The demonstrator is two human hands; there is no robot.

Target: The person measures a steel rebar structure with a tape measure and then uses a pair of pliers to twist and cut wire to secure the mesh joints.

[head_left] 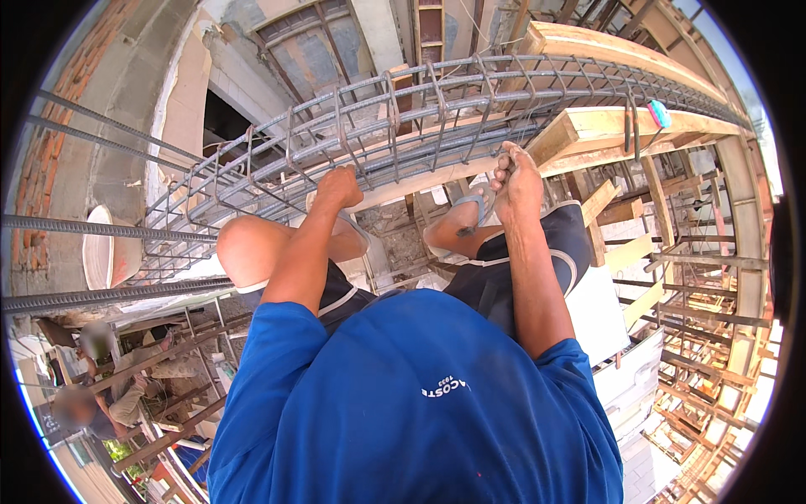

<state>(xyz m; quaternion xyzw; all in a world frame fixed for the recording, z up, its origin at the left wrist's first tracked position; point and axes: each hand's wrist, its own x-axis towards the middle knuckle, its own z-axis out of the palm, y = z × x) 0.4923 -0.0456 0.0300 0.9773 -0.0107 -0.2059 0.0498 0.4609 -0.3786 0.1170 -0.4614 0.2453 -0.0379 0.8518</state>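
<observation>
A long rebar cage (395, 126), made of ribbed bars with square stirrups, curves across in front of me. My left hand (338, 186) is closed in a fist at the near side of the cage, by its lower bars; what lies inside the fingers is hidden. Further right, my right hand (518, 181) is raised with its fingers curled and the thumb against them, close to the cage and the end of a wooden beam (558, 139). Thin wire seems to show near its fingertips, but whether the fingers hold it is too small to tell.
Thick rebar ends (101, 227) stick out at the left beside a concrete wall (92, 160). A pink and blue object (659, 114) sits on the right-hand timber. Wooden framing (705, 336) fills the lower right, with drops between the pieces. Two people are below at the lower left.
</observation>
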